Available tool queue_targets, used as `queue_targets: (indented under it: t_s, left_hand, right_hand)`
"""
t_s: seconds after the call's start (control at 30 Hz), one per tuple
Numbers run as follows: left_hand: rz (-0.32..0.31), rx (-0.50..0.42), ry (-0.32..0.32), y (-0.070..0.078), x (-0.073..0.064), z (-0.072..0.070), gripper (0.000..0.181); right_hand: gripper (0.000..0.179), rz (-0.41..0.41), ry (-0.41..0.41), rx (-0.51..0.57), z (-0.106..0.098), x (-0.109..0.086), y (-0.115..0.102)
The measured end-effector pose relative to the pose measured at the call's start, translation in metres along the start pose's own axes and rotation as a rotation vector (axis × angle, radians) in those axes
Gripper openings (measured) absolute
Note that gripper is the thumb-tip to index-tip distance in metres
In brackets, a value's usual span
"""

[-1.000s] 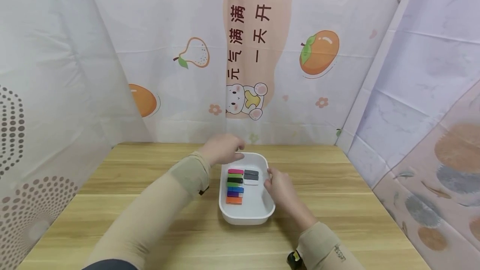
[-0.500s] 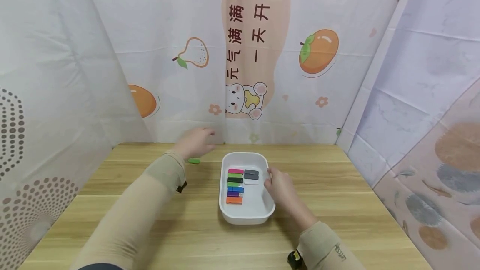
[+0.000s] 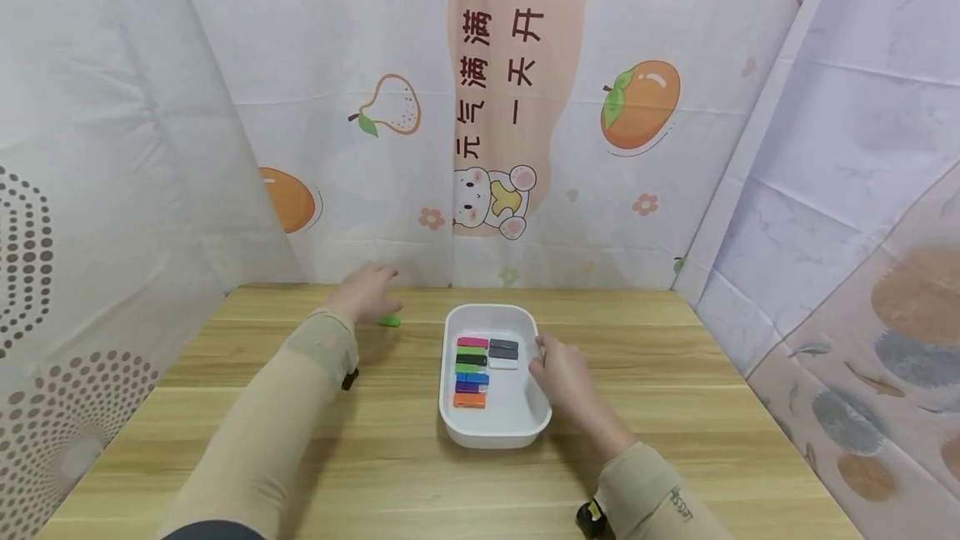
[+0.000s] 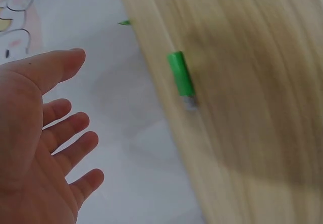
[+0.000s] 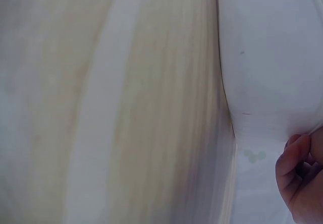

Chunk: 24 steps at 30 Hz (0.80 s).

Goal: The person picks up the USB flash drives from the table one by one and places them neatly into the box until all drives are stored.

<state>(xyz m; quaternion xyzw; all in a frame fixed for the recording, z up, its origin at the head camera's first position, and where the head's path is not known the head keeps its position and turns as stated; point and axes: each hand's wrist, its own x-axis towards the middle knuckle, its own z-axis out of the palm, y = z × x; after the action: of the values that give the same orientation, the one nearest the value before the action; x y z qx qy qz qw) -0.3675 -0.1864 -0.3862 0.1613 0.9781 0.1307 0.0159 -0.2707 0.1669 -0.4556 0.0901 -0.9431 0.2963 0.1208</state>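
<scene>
My left hand (image 3: 366,294) reaches over the far left of the table, its fingers spread and holding nothing. Just beside and below it on the tabletop lies a small bright green stick with a silver-grey end (image 4: 181,77), apart from the fingers in the left wrist view. With curled fingers, my right hand (image 3: 561,369) grips the right rim of a white plastic tub (image 3: 495,442). Inside the tub, several small coloured sticks form a left column, with an orange stick (image 3: 469,400) at the near end. Beside them lie two dark grey sticks (image 3: 503,346) and a white one (image 3: 503,363).
The wooden table (image 3: 405,482) ends at a printed white curtain (image 3: 337,190) behind the tub. More cloth hangs along the left and right sides. A dark band (image 3: 592,518) shows at my right wrist.
My left hand has moved left from above the tub's far left corner to near the green stick, which its arm no longer fully hides. The right hand and tub stay put.
</scene>
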Motion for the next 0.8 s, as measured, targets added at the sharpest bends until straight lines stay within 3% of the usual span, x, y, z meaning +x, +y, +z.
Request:
queue_targets:
  t_s: [0.3,0.6,0.8]
  left_hand:
    - [-0.106,-0.095,-0.097,-0.020,0.003,0.023,0.074]
    - [-0.132,-0.113,-0.199,-0.027,-0.006,0.033,0.077]
    - [-0.144,-0.103,-0.248,-0.026,-0.010,0.039,0.029]
  right_hand:
    - [0.038,0.007,-0.009,-0.015,0.000,-0.001,-0.001]
    - [0.039,0.015,-0.013,-0.030,0.001,0.001,0.001]
    - [0.039,0.010,-0.015,-0.046,0.000,0.001,0.001]
